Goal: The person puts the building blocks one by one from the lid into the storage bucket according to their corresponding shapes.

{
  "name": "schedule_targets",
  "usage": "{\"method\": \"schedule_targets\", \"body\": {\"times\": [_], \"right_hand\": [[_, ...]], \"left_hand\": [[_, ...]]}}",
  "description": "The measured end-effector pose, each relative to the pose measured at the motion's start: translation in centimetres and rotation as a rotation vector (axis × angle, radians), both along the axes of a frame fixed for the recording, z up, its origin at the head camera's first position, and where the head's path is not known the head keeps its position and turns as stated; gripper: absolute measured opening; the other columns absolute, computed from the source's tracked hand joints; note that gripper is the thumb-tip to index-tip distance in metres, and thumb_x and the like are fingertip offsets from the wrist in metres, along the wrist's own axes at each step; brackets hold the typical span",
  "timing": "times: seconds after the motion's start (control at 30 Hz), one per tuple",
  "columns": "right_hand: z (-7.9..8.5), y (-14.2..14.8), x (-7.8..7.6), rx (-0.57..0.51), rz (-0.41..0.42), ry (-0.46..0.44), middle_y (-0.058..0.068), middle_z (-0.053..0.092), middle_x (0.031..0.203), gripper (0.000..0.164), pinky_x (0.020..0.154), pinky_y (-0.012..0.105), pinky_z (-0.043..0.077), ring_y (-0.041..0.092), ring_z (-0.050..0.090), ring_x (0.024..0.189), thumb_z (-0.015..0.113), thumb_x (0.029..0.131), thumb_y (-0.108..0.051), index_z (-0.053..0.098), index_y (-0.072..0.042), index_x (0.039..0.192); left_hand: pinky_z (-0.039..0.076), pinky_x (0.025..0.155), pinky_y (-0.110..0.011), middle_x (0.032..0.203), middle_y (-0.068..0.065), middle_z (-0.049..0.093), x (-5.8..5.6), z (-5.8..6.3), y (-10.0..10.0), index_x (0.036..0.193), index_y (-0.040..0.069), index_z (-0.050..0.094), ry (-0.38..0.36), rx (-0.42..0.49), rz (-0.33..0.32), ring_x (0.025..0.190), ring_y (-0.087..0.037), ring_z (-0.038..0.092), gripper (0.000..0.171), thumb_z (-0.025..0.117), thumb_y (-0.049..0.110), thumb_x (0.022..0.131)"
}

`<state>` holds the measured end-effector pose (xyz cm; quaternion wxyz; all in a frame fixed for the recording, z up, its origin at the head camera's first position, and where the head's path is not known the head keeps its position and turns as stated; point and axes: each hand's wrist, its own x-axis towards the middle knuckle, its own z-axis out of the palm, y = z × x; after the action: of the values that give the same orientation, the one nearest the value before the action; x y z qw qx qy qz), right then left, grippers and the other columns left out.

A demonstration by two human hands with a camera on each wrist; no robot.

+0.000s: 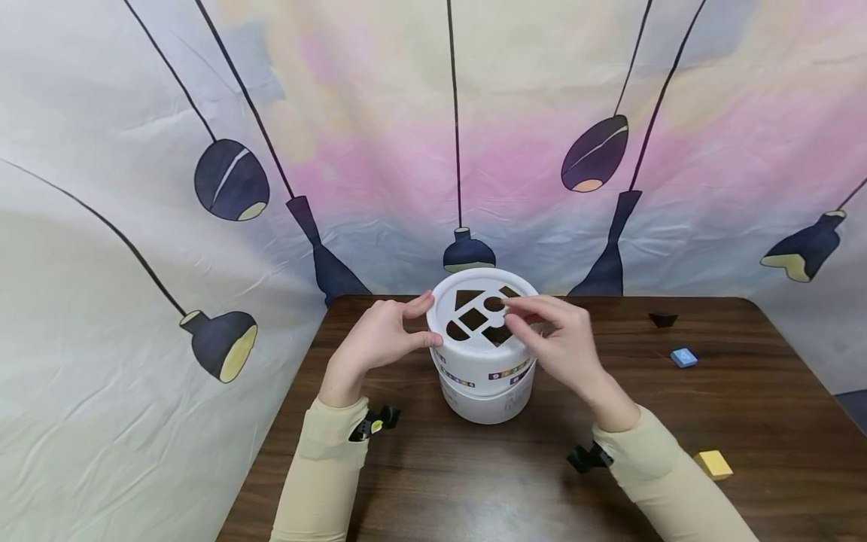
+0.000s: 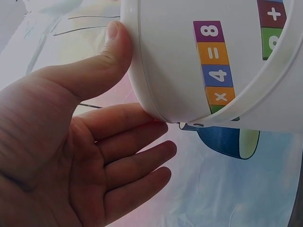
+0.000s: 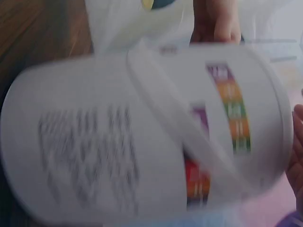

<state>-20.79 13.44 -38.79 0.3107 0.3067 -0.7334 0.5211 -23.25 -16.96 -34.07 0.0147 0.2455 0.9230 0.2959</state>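
Note:
A white bucket (image 1: 481, 391) with coloured number-tile prints (image 2: 215, 68) and a white handle (image 3: 170, 109) stands upright on the table. Its lid (image 1: 443, 305) has several shaped holes, including a triangle, a square and a circle. My left hand (image 1: 375, 339) touches the left side of the lid's rim with thumb and index finger. In the left wrist view its other fingers extend straight beside the bucket. Over the lid's right side is my right hand (image 1: 562, 342), thumb and index fingertips close together by the round hole. Whether something small is between them cannot be made out.
On the wooden table (image 1: 433, 482), right of the bucket, lie a dark piece (image 1: 662, 319), a blue block (image 1: 683, 357) and a yellow block (image 1: 714, 464), the last beside my right sleeve. A cloth printed with hanging lamps (image 1: 406, 150) rises behind the table's back edge.

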Motion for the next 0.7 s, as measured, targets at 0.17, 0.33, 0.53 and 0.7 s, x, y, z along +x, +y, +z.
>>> {"method": "schedule_targets", "body": {"times": [0.17, 0.33, 0.53, 0.7], "right_hand": [[-1.2, 5.0, 0.1, 0.044, -0.125, -0.025, 0.005, 0.080, 0.103, 0.028, 0.074, 0.015, 0.055, 0.002, 0.070, 0.086, 0.083, 0.088, 0.008, 0.084, -0.006, 0.112], [-2.7, 10.8, 1.0, 0.189, -0.245, -0.177, 0.000, 0.080, 0.109, 0.024, 0.074, 0.012, 0.052, -0.002, 0.069, 0.090, 0.083, 0.094, -0.004, 0.085, -0.015, 0.116], [-4.5, 17.3, 2.4, 0.396, -0.219, -0.457, 0.004, 0.079, 0.116, 0.025, 0.068, 0.019, 0.054, 0.001, 0.069, 0.088, 0.078, 0.102, -0.023, 0.081, -0.020, 0.126], [-5.8, 21.6, 3.6, 0.518, -0.180, -0.608, 0.009, 0.078, 0.118, 0.034, 0.068, 0.025, 0.058, 0.002, 0.069, 0.090, 0.079, 0.101, -0.030, 0.078, -0.014, 0.131]], "left_hand": [[0.048, 0.114, -0.045, 0.155, 0.001, 0.054, -0.1, -0.1, 0.1, 0.155, 0.014, 0.054, 0.012, -0.005, -0.006, 0.148, -0.024, 0.046, 0.081, 0.087, 0.046, 0.089], [0.048, 0.114, -0.045, 0.156, 0.003, 0.053, 0.0, 0.0, 0.1, 0.155, 0.014, 0.053, 0.017, -0.017, -0.008, 0.149, -0.026, 0.045, 0.081, 0.087, 0.047, 0.089], [0.048, 0.114, -0.046, 0.157, 0.003, 0.053, 0.1, 0.0, -0.2, 0.155, 0.014, 0.053, 0.008, -0.015, 0.003, 0.149, -0.026, 0.045, 0.081, 0.087, 0.047, 0.089], [0.047, 0.115, -0.046, 0.157, 0.002, 0.053, -0.1, -0.2, -0.1, 0.155, 0.014, 0.053, 0.006, -0.001, -0.005, 0.150, -0.027, 0.045, 0.081, 0.086, 0.048, 0.089]]}}
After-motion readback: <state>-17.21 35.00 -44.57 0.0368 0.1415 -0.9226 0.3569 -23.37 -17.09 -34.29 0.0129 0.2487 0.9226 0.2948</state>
